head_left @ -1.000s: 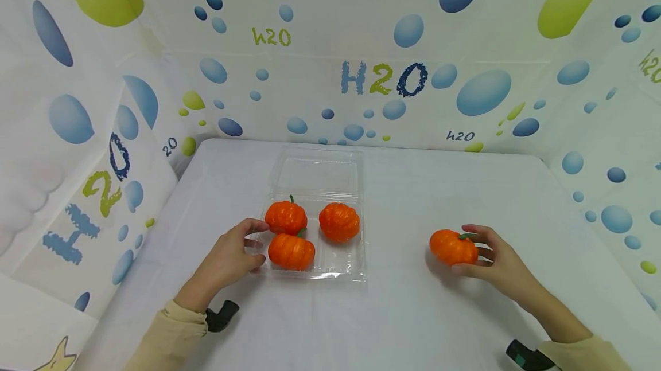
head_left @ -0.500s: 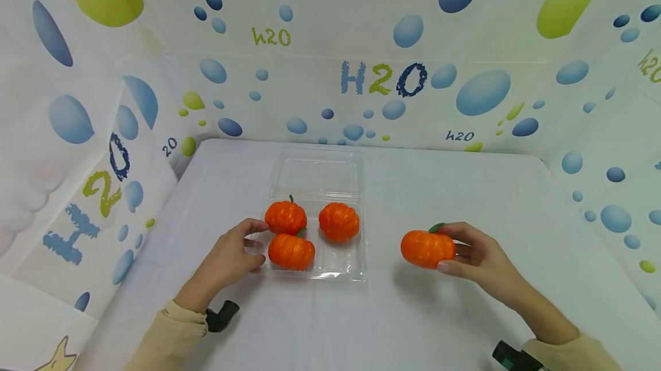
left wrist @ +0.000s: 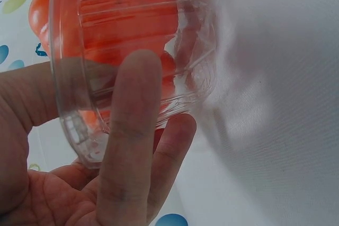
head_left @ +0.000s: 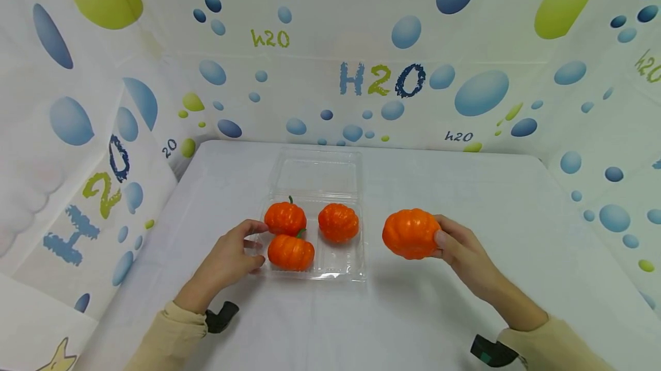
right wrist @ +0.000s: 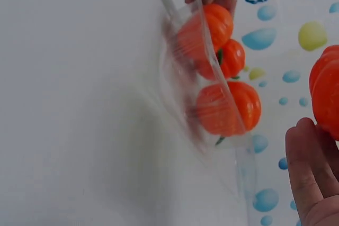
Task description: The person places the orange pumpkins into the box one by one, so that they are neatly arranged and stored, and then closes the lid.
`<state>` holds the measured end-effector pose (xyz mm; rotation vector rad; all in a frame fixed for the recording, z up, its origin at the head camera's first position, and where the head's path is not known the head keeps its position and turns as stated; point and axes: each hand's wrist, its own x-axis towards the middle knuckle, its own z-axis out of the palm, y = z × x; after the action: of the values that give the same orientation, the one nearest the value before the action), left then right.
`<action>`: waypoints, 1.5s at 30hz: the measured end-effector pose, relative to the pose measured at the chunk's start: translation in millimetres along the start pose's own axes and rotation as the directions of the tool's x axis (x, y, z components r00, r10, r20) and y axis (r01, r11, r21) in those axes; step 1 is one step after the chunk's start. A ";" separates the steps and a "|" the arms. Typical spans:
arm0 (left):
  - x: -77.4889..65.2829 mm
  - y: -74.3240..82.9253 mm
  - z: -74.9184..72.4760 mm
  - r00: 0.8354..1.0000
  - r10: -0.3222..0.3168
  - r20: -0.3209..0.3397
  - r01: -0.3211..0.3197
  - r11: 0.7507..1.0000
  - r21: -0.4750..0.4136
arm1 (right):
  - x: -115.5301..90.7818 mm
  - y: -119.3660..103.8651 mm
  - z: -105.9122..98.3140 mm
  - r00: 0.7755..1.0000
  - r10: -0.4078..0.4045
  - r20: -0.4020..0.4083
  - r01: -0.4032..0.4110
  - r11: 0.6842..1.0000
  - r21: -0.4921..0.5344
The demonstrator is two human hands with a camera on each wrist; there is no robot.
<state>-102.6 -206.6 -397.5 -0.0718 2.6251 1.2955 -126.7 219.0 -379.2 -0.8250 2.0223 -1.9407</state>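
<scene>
In the head view my right hand (head_left: 467,253) grips an orange toy pumpkin (head_left: 410,234) above the table, to the right of a clear plastic clamshell box (head_left: 339,273). Its shadow falls on the cloth below. My left hand (head_left: 229,256) holds the box's left side; the left wrist view has fingers (left wrist: 130,136) against the outside of the clear wall, with another digit seen through the plastic. Inside the box sit three more pumpkins: one at back left (head_left: 285,218), one at front left (head_left: 291,253) and one on the right (head_left: 338,223). The box's front right part holds none.
The box's open lid (head_left: 317,173) lies flat behind it, toward the back of the table. White cloth covers the tabletop (head_left: 465,187). A patterned curtain (head_left: 320,90) stands along the back and sides.
My right hand has carried its pumpkin left and up, toward the box, and turned it so the green stem no longer shows. My left hand stays at the box.
</scene>
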 end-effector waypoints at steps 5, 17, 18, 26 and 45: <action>-0.7 0.0 -0.7 1.000 0.009 -0.001 -0.009 1.000 -0.003 | 9.4 1.7 11.7 0.999 0.049 -0.012 -0.049 0.999 0.013; -1.9 -0.2 -1.1 1.000 0.012 -0.001 -0.012 1.000 -0.004 | 32.6 8.1 38.3 0.988 0.121 -0.099 -0.122 0.993 0.001; -2.0 -0.3 -1.2 1.000 0.013 -0.002 -0.013 1.000 -0.003 | 33.8 8.8 40.3 0.988 0.122 -0.096 -0.122 0.993 0.004; -1.5 -1.7 -1.0 1.000 0.021 -0.003 -0.021 1.000 -0.009 | 39.6 16.2 54.9 0.990 0.127 -0.063 -0.127 0.992 0.014; -0.3 -2.0 -0.9 1.000 0.028 0.003 -0.028 0.999 -0.025 | 46.1 31.1 84.9 0.992 -0.008 -0.125 -0.044 0.913 -0.405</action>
<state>-102.2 -208.5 -398.5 -0.0369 2.6168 1.3367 -127.6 121.8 -408.1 -0.7780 2.5514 -1.6137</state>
